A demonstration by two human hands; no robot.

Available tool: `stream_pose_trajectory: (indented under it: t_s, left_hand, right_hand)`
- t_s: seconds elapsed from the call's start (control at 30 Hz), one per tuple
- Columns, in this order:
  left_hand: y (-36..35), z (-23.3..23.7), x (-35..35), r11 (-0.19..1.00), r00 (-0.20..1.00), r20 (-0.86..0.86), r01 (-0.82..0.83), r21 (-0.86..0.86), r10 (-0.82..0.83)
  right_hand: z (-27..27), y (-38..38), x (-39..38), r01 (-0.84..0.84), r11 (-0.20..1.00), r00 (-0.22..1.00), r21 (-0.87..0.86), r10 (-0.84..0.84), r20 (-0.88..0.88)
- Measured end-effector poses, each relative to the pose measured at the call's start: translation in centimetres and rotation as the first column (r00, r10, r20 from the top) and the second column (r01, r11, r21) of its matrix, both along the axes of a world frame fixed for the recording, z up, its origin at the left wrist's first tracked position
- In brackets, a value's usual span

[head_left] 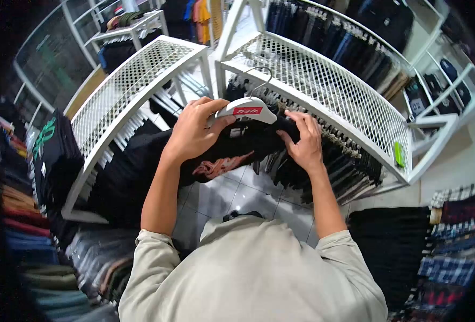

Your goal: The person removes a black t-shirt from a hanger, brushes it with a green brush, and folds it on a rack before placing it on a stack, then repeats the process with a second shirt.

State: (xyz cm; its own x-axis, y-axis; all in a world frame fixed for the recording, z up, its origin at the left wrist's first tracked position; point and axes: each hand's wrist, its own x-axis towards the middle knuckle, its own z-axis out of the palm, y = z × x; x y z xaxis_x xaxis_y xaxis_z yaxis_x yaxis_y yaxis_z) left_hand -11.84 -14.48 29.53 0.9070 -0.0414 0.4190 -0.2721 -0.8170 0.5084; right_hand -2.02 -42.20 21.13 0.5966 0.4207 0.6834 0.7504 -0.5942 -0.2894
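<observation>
In front of my chest a white clothes hanger (248, 110) with a red label and a metal hook is held up, a black garment (248, 138) on it. My left hand (197, 129) is closed around the hanger's left shoulder, thumb along its lower side. At the other end my right hand (304, 138) pinches the black cloth between thumb and fingers, close to the hanger's right tip. A pinkish print (224, 165) shows on the garment's front. The lower part of the garment hangs out of clear view.
A white mesh-topped rack (135, 75) with hung clothes stands at left, another mesh-topped rack (323, 75) at right. A bright green object (399, 154) lies on the right rack's end. Folded clothes (28, 247) are stacked at left; checked shirts (452, 271) lie at right.
</observation>
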Motion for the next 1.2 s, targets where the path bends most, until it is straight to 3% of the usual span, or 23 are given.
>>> stream_pose_trajectory:
  t_s: [0.1, 0.2, 0.3, 0.33, 0.43, 0.53, 0.6, 0.7, 0.83, 1.0, 1.1, 1.17, 1.2]
  left_hand:
    - [-0.3, 0.7, 2.0, 0.983, 0.986, -0.011, 0.166, -0.080, -0.168]
    - [-1.2, 0.5, 4.4, 0.951, 0.953, 0.003, 0.303, -0.060, -0.303]
    - [-3.2, -0.3, 6.8, 0.875, 0.912, -0.015, 0.388, -0.289, -0.410]
    - [-3.5, -0.5, 7.5, 0.862, 0.897, -0.017, 0.418, -0.287, -0.441]
    - [-3.2, -1.6, 9.5, 0.927, 0.928, -0.071, 0.370, 0.059, -0.366]
    - [-3.3, -3.1, 11.4, 0.923, 0.921, -0.137, 0.378, 0.074, -0.366]
    - [-3.8, -3.9, 11.6, 0.936, 0.932, 0.088, 0.348, 0.051, -0.352]
    - [-5.2, -3.4, 12.5, 0.920, 0.914, 0.135, 0.391, -0.038, -0.383]
    - [-6.7, -1.7, 13.9, 0.923, 0.861, 0.338, 0.377, 0.075, -0.379]
    - [-6.9, 1.2, 18.6, 0.923, 0.879, 0.284, 0.371, 0.103, -0.384]
    - [-7.6, 8.3, 23.1, 0.902, 0.913, 0.140, 0.337, 0.271, -0.383]
    - [-8.5, 13.5, 28.0, 0.877, 0.905, 0.064, 0.388, 0.284, -0.421]
    - [-9.0, 15.6, 31.6, 0.856, 0.895, 0.080, 0.390, 0.340, -0.439]
  right_hand:
    - [-0.5, -2.6, -0.7, 0.049, 0.998, 0.989, 0.030, -0.045, -0.139]
    - [-0.3, -5.5, -2.2, 0.192, 0.980, 0.978, 0.055, -0.186, -0.098]
    - [-0.9, -8.5, -3.3, 0.330, 0.941, 0.944, 0.069, -0.329, -0.022]
    - [-0.7, -9.5, -3.9, 0.379, 0.922, 0.925, 0.078, -0.379, -0.020]
    - [0.4, -12.1, -5.9, 0.523, 0.842, 0.852, 0.133, -0.518, -0.073]
    - [1.0, -14.5, -7.5, 0.601, 0.791, 0.798, 0.119, -0.602, -0.030]
    - [1.6, -14.8, -8.6, 0.635, 0.762, 0.772, 0.124, -0.630, -0.084]
    - [2.2, -15.5, -8.7, 0.671, 0.730, 0.742, 0.131, -0.658, -0.129]
    - [4.4, -16.1, -8.1, 0.685, 0.712, 0.725, 0.152, -0.688, -0.042]
    - [11.1, -17.0, -4.6, 0.671, 0.741, 0.741, 0.030, -0.672, 0.005]
    - [17.8, -18.9, 0.3, 0.626, 0.773, 0.769, -0.099, -0.633, -0.086]
    - [22.0, -21.8, 6.0, 0.591, 0.777, 0.790, -0.219, -0.612, -0.038]
    - [25.1, -22.9, 9.5, 0.525, 0.789, 0.799, -0.318, -0.586, -0.136]
